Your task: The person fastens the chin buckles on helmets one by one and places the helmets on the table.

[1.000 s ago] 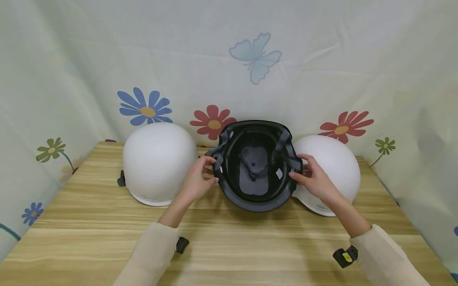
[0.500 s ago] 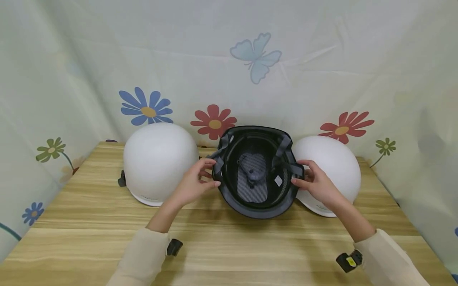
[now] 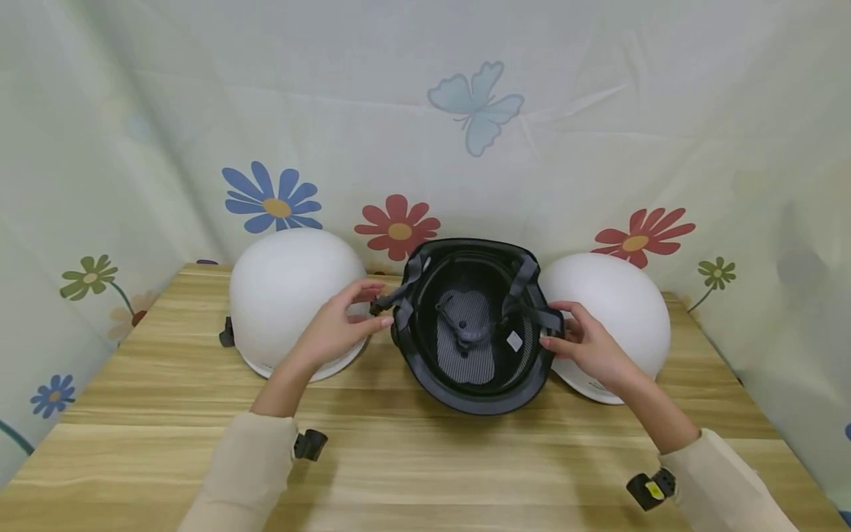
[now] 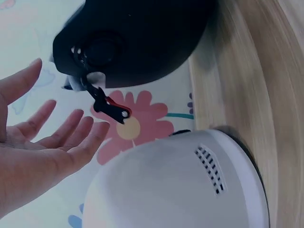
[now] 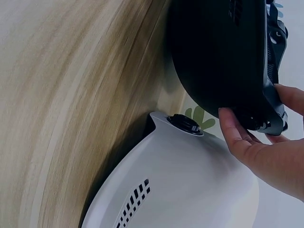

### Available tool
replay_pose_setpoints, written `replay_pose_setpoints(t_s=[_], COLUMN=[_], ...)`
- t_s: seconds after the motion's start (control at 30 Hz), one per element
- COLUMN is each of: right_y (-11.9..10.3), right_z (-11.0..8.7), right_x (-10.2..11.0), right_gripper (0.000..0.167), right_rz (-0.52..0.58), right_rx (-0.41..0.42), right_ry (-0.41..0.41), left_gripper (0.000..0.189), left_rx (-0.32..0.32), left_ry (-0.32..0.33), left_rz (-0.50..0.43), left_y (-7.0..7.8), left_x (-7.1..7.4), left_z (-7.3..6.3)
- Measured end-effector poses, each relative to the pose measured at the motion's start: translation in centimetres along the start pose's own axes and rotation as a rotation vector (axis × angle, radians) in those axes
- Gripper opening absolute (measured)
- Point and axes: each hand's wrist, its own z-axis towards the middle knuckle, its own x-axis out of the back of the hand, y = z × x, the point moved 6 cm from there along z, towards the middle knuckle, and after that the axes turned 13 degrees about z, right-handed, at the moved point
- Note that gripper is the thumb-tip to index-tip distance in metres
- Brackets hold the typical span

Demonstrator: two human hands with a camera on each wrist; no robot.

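Note:
A black helmet lies upside down in the middle of the wooden table, its lining and grey straps facing up. My right hand pinches its right rim between thumb and fingers; the right wrist view shows the thumb on the edge and the fingers under the shell. Beside the left rim, my left hand is spread with nothing in its grasp. A strap end with a dark buckle hangs from the helmet just off the left fingertips, a red part showing on it. The chin strap's pad lies inside the shell.
White helmets stand dome up on both sides: the left one behind my left hand, the right one partly behind my right hand. A flower-printed curtain hangs at the back of the table.
The black helmet has come down and nearer to me. My left hand has let go of its rim and moved left, beside the strap buckle. My right hand keeps its hold.

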Motion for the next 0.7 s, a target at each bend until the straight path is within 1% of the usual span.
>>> replay_pose_setpoints(t_s=[0.2, 0.3, 0.43, 0.53, 0.7], right_y=[0.0, 0.0, 0.0, 0.0, 0.0], right_z=[0.0, 0.0, 0.0, 0.0, 0.0], right_x=[0.0, -0.1, -0.1, -0.1, 0.0], right_gripper=[0.058, 0.059, 0.059, 0.058, 0.058], right_rz=[-0.007, -0.007, -0.006, -0.006, -0.014], right_rx=[0.002, -0.005, -0.007, -0.007, -0.009], right_ry=[-0.001, -0.001, 0.001, 0.005, 0.008], left_gripper=[0.059, 0.059, 0.056, 0.055, 0.051], left_rx=[0.025, 0.037, 0.043, 0.035, 0.012], left_ry=[-0.051, -0.079, -0.097, -0.104, -0.119], left_rz=[-0.006, -0.029, -0.074, -0.091, -0.105], left_y=[-1.2, -1.9, -2.6, -3.0, -3.1], left_x=[-0.1, -0.4, -0.7, -0.9, -1.1], left_z=[0.1, 0.3, 0.4, 0.5, 0.5])
